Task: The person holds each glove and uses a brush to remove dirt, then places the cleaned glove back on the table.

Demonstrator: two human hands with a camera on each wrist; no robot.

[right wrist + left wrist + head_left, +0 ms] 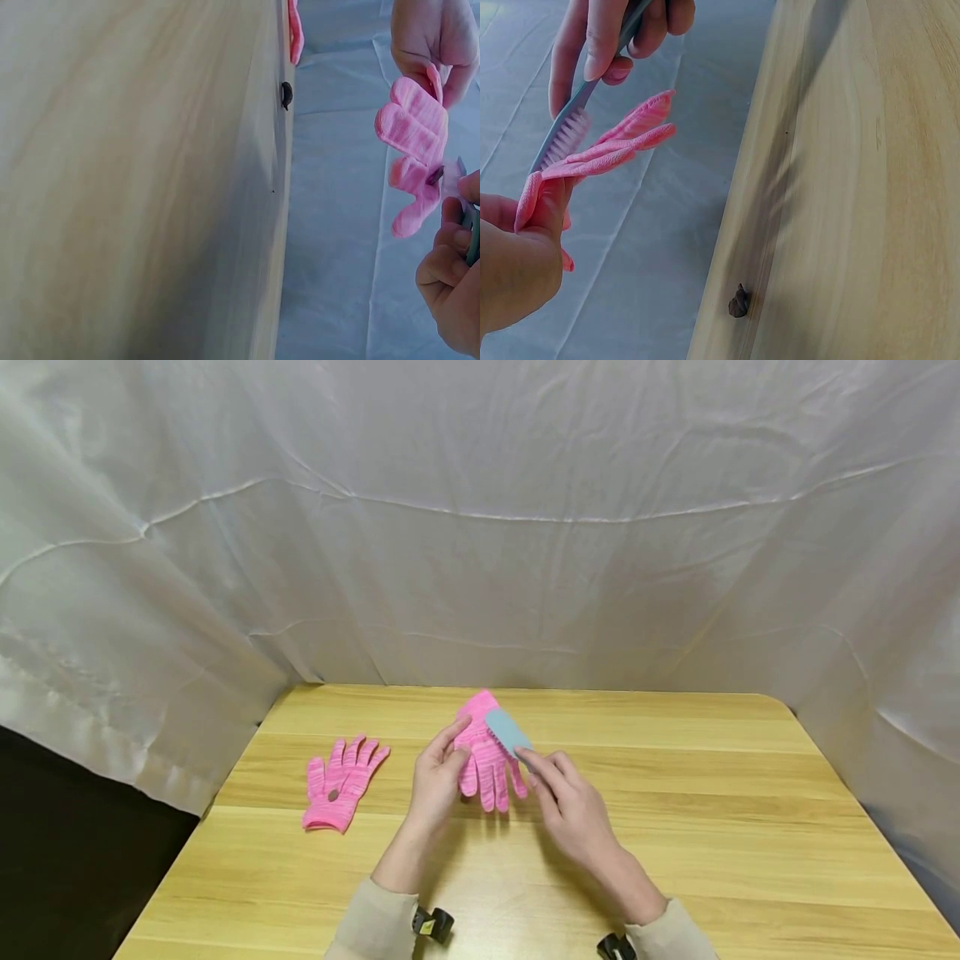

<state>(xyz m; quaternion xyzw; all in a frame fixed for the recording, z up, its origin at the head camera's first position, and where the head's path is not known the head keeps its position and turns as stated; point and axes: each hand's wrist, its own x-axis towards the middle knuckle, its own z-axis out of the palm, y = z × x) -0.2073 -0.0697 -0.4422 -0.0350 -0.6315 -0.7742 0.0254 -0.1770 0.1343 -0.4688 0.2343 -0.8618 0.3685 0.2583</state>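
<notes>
A pink knitted glove [487, 768] is gripped by my left hand [437, 777] and held above the table, its fingers hanging down. My right hand [573, 806] pinches the handle of a blue-grey brush [506, 729]. In the left wrist view the brush's pale bristles [566, 139] touch the glove [607, 154]. The right wrist view shows a small dark piece [436, 175] at the glove [412, 127], close to the brush. Another pink glove [348, 777] lies on the table at the left, with a dark round spot [333, 795] on it.
The wooden table [712, 827] reaches back to a grey cloth curtain [525, 568]. A small dark lump [738, 301] sits near the table's edge in the left wrist view. Black wrist devices [435, 925] are at both sleeves. A dark area fills the lower left.
</notes>
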